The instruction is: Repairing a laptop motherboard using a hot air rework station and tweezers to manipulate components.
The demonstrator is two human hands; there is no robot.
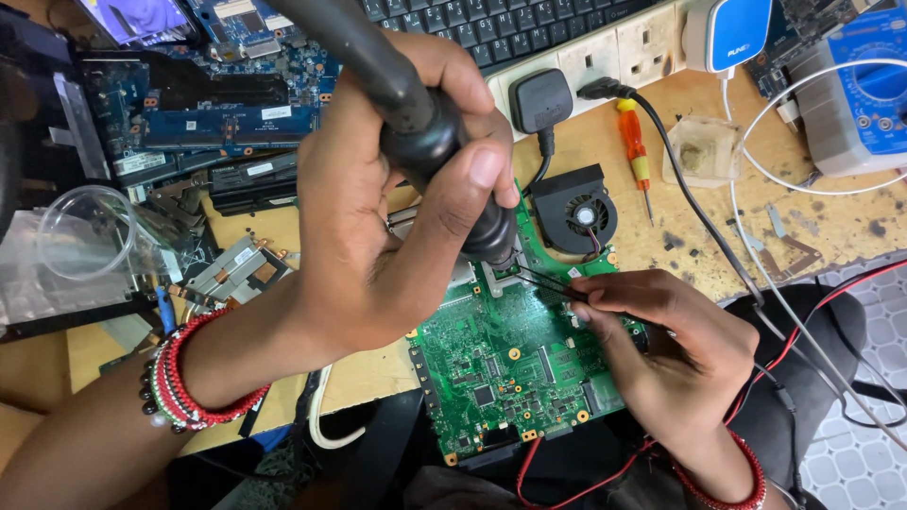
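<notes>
A: Left hand (378, 217)?

B: Fingers wrapped tight around the black, round-bodied hot-air tool handle (425, 132); thumb lies across its front. The nozzle end points down, just beyond the fingertips, onto the upper edge of the green rectangular circuit board (510, 368).

A: Right hand (680, 349)?

B: Fingers pinched together on thin black metal tweezers (548, 280). The tips reach leftward from the fingertips to a spot directly under the nozzle. Whether the tips hold a part, I cannot tell.

A: Board location?

B: Flat on the tan wooden desk (831, 217), between both hands, tilted, its lower edge over the desk's near edge. The right hand's heel rests by its right side.

A: Surroundings?

B: Beyond the right fingers, a small black laptop cooling fan (574, 210), near the board's top corner. Further out, an orange-handled screwdriver (635, 151) and a blue multimeter (864, 90). Past the left knuckles, a blue circuit board (227, 104). Red beaded bracelets (184, 378) sit on the left wrist.
</notes>
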